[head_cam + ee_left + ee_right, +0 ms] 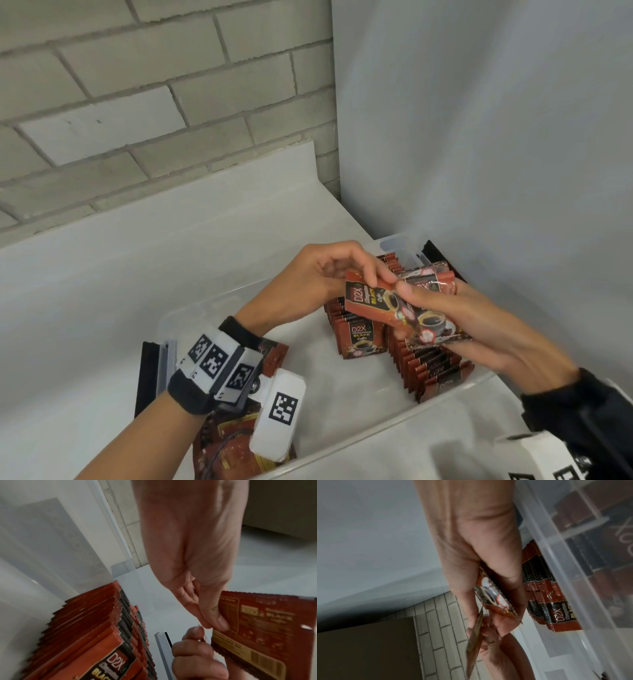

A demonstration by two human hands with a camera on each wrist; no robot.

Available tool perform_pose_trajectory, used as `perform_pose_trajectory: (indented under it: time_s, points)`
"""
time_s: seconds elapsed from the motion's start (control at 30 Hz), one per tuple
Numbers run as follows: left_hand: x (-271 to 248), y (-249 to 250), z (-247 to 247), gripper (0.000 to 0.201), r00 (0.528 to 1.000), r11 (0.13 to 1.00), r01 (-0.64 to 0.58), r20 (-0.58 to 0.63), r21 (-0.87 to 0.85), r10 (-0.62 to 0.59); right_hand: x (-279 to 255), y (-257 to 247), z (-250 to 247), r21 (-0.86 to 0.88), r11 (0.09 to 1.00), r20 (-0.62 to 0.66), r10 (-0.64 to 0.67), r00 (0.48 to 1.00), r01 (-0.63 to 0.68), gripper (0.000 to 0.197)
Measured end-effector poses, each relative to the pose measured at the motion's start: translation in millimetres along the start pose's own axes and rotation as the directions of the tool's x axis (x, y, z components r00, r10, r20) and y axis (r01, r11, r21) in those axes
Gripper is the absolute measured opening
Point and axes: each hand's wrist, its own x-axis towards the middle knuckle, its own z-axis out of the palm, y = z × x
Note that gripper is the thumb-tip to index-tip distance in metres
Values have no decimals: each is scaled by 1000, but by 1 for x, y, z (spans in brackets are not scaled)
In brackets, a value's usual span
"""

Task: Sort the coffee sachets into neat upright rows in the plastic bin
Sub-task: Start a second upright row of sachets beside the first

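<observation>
Here we hold both hands over the clear plastic bin (455, 399), and the relation that matters is between the single sachet (371, 301) and the rows (426, 365) standing directly beneath it. Our left hand (329, 270) pinches that sachet by its top edge between thumb and curled fingers; its long axis runs tilted, roughly crosswise to the rows, printed face toward us. Our right hand (455, 318) is palm up with its fingers curled round a small stack of sachets (430, 323), its thumb lying on the face of the stack where the single sachet overlaps it. The left hand is the one nearer the shorter left row (358, 337), so we judge it the hand to set the sachet down. For that, the sachet would need turning until its face lies parallel to those already upright, then lowering straight down. More loose sachets (236, 442) lie flat at the near left end of the bin, under our left wrist. The bin sits on the pale worktop (102, 308).
</observation>
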Motion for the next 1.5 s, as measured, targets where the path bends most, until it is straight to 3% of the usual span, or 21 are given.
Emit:
perform_pose_trajectory:
  time_s: [0.1,0.27,0.37,0.47,0.6,0.7,0.83,0.97,1.13,1.5]
  points:
    - [0,-2,1,30,1000,1000,0,-1,5,0,-1,-1,0,5,1000,9,-10,1000,10,68]
    - [0,-6,-1,20,992,999,-3,-125,45,9,-1,-3,3,-21,999,-79,-42,996,40,26]
    - [-2,-5,-3,23,980,997,79,-179,-17,-81,1,-1,2,-46,997,-156,-63,986,56,29]
    - [-3,-3,-6,34,983,993,119,-137,-19,-120,3,1,1,-65,995,-189,-92,978,81,29]
    - [-4,-1,-9,32,983,981,176,-70,81,-170,2,0,3,-71,992,-171,-112,979,101,30]
    - [-7,1,-10,28,980,959,200,-23,200,-200,4,0,0,12,987,-265,-154,952,163,36]
    - [-8,-6,-13,27,978,876,112,102,469,-179,5,-2,-1,105,964,-336,-198,921,246,34]
    - [-4,-18,-14,28,964,758,-19,213,652,-160,4,-1,0,99,958,-296,-229,927,269,54]
    - [1,-28,-16,30,953,674,-110,271,730,-137,4,-1,-1,86,962,-311,-222,924,260,67]
    - [3,-33,0,27,894,534,-249,403,808,-193,5,-1,-1,96,958,-294,-233,927,271,66]
